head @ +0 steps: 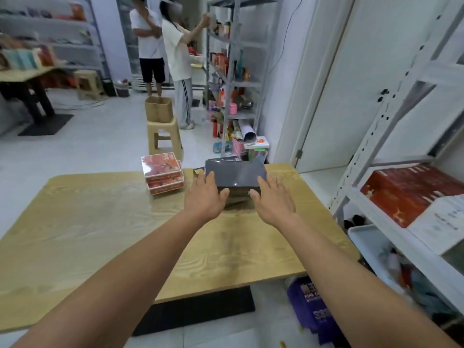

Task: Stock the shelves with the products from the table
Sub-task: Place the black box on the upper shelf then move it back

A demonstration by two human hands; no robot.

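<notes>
Both my hands flank the one dark box (236,175) at the far edge of the table (105,222).

My left hand (204,197) lies at the box's left side, fingers straight and loosely together, thumb tip at its near edge. My right hand (273,199) is at its right side, fingers straight and slightly spread. Neither hand is curled round it. The box rests on more dark packaging; I cannot tell how many pieces. Just left of the box stands one stack of three red boxes (163,174). Right of the box is one white shelf unit (391,204) holding one large red carton (406,192). Well beyond the box, two people (160,46) stand near one stool (164,136).
</notes>
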